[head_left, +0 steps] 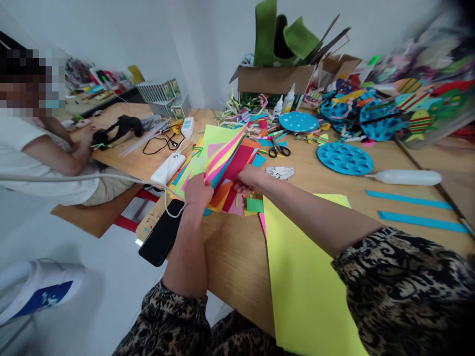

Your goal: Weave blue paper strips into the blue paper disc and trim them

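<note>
My left hand (199,192) is closed on the near edge of several coloured paper sheets (224,157), lifting them up at a slant. Under and around them lies a pile of mixed paper in red, orange, pink and pale green. My right hand (248,179) is at the pile's right side, fingers curled by the red paper (241,158); whether they grip a sheet is hidden. Below my right forearm rests a large yellow sheet (308,277), reaching over the table's near edge. Black-handled scissors (279,149) lie beyond the pile.
A white power bank-like block (168,168) with a cable and a black phone (162,236) lie left. Blue discs (345,158), a white glue bottle (408,177) and blue strips (411,200) are right. A cardboard box (274,79) stands behind. A person (48,153) sits at left.
</note>
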Tool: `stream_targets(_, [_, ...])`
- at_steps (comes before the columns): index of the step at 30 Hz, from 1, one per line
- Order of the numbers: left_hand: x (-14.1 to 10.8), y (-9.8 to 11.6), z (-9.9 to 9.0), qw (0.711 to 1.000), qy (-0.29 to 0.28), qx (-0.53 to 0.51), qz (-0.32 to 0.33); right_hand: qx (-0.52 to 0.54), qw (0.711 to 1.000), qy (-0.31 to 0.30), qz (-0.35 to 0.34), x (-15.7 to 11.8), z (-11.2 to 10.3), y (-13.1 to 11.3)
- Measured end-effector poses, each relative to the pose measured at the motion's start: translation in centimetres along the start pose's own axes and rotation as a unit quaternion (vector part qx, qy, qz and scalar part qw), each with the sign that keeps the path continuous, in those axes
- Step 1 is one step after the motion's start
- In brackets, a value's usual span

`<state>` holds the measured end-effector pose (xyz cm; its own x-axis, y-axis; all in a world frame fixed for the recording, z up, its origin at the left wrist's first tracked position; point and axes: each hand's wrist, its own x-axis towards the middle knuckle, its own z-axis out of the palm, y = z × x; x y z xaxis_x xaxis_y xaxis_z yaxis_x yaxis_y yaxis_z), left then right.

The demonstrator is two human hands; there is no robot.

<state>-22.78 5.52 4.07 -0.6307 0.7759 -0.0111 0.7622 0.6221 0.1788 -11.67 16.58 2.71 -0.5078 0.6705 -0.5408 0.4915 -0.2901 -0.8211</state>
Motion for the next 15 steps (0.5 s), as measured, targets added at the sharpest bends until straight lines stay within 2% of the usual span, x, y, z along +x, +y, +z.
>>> stream_targets(2, [0.1,-0.1,-0.1,1.0,0.009,-0.004,-0.014,0.016,0.999,0.006,0.036,-0.2,0.0,0.4])
stream_targets(6, [0.2,-0.4,-0.1,0.999,0.024,-0.028,-0.03,0.072,0.995,0.018,0.059,-0.9,0.3,1.0])
stream_targets(15, [0.0,-0.3,0.3,0.999,0.007,-0.039,-0.018,0.211,0.976,0.056,0.003,-1.1,1.0,1.6])
